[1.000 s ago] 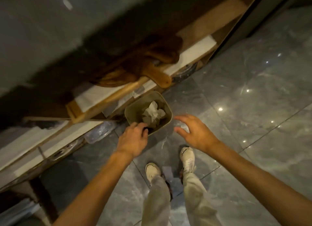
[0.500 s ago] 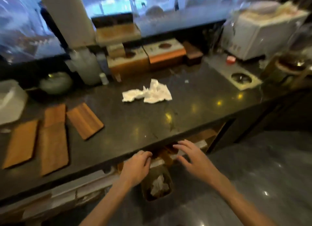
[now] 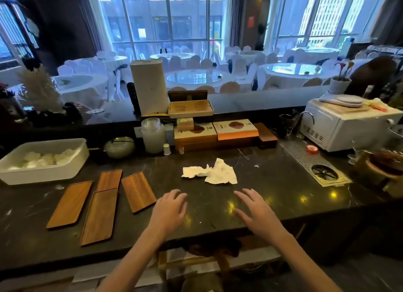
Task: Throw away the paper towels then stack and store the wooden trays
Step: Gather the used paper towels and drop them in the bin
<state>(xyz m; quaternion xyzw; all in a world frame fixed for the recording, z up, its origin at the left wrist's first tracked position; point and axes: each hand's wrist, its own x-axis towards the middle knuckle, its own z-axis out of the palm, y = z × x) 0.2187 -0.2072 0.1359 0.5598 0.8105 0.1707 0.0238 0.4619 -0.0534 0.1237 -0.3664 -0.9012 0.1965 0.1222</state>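
Observation:
Crumpled white paper towels lie on the dark counter, just beyond my hands. Several flat wooden trays rest on the counter to the left: one at the far left, a long one, one behind it and one angled nearest my hand. My left hand hovers over the counter with fingers spread and empty. My right hand is likewise open and empty, a short way below the towels. The rim of the bin shows under the counter edge.
A white tub of white lumps stands at the back left. A paper towel roll, a jar, boxes and a white toaster oven line the back. A metal drain grille lies at the right.
My view has risen from the bin on the floor to the counter. Both hands have lifted from near the bin to above the counter, empty.

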